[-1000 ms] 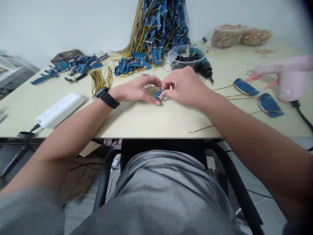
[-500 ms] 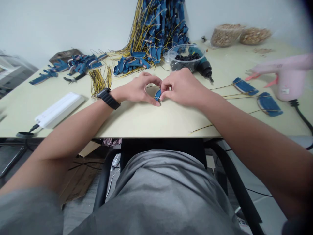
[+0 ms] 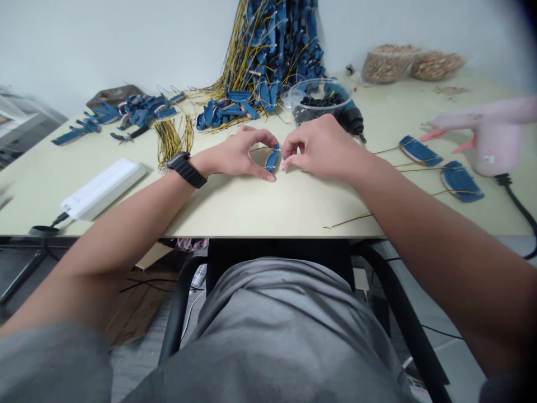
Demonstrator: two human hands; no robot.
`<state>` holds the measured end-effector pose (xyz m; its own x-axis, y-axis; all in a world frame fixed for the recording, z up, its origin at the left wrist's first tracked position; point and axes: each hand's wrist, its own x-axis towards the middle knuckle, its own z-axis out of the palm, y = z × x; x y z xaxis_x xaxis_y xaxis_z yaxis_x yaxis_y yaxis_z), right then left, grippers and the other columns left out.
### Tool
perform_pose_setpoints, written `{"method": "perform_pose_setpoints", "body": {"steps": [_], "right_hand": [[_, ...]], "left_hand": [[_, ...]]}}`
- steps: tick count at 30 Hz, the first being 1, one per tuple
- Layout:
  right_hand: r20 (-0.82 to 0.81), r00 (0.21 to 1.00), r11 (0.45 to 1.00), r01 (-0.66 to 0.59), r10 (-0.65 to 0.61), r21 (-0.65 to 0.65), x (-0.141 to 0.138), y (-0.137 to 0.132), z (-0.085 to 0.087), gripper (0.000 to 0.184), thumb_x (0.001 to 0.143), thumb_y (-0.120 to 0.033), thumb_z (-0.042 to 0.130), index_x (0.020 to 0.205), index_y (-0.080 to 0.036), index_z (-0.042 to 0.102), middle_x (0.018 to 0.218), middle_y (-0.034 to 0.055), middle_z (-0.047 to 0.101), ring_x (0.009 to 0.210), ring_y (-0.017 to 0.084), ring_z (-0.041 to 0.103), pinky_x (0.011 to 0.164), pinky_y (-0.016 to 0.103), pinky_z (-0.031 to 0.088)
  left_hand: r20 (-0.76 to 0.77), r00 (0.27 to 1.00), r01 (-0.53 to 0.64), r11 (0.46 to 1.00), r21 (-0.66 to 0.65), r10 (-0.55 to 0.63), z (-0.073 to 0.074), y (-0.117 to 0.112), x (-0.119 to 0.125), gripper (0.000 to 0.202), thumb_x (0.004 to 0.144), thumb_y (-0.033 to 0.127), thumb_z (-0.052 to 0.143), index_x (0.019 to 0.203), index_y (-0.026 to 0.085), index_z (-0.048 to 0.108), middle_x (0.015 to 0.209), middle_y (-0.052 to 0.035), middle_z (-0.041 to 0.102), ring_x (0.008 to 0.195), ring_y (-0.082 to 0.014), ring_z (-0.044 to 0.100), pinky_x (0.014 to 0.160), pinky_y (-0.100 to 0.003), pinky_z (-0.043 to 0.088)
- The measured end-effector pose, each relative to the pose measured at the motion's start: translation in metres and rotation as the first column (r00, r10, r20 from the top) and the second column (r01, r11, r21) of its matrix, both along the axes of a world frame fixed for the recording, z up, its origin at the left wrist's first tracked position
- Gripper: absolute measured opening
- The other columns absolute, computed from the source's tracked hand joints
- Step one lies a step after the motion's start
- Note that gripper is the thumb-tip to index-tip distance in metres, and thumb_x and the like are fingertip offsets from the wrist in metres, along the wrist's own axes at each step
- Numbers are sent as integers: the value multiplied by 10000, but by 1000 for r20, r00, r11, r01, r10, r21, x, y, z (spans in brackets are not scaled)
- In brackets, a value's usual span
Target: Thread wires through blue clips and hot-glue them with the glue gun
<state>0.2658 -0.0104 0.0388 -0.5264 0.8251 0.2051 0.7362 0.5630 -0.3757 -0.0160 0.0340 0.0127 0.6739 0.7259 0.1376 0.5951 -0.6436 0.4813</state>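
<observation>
My left hand (image 3: pixel 238 152), with a black watch at the wrist, pinches a small blue leaf-shaped piece (image 3: pixel 272 159) on a thin wire, standing it upright on the table (image 3: pixel 260 204) between thumb and forefinger. My right hand (image 3: pixel 319 148) rests just right of the piece with its fingers curled, thumb and forefinger close together; whether they touch the wire I cannot make out.
A big heap of blue pieces on yellow wires (image 3: pixel 272 50) leans on the wall behind. A clear tub of dark beads (image 3: pixel 319 101), a pink glue gun (image 3: pixel 490 134), two finished blue pieces (image 3: pixel 461 180), loose yellow wires (image 3: pixel 170 137), a white box (image 3: pixel 104 187) and two bags (image 3: pixel 413 62) lie around.
My right hand has drawn slightly away to the right from the blue piece, which now shows more fully in my left fingers. The left hand stays put.
</observation>
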Motion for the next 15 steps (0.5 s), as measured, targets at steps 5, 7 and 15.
{"method": "perform_pose_setpoints", "body": {"steps": [5, 7, 15], "right_hand": [[-3, 1000, 999, 31, -31, -14, 4, 4, 0, 153, 1016, -109, 974, 957, -249, 953, 937, 63, 899, 960, 322, 849, 949, 463, 607], [-4, 999, 999, 40, -40, -25, 6, 5, 0, 143, 1022, -135, 965, 962, -265, 960, 964, 67, 911, 980, 338, 856, 960, 477, 617], [-23, 997, 997, 67, -68, -43, 8, 5, 0, 123, 1020, -173, 949, 947, -272, 935, 1013, 85, 922, 1023, 350, 866, 1006, 491, 642]], "left_hand": [[-18, 998, -56, 998, 14, 57, -7, 2, -2, 1117, 760, 960, 1083, 1635, 314, 829, 1718, -157, 815, 1689, -519, 589, 1474, -682, 428], [-26, 997, -69, 997, 21, 70, -9, 3, -2, 1132, 752, 950, 1093, 1652, 318, 824, 1723, -161, 810, 1693, -524, 588, 1468, -685, 427], [-21, 999, -45, 999, 26, 45, -2, -1, -4, 1219, 755, 979, 1071, 1731, 312, 774, 1762, -178, 799, 1706, -534, 588, 1452, -696, 447]]}}
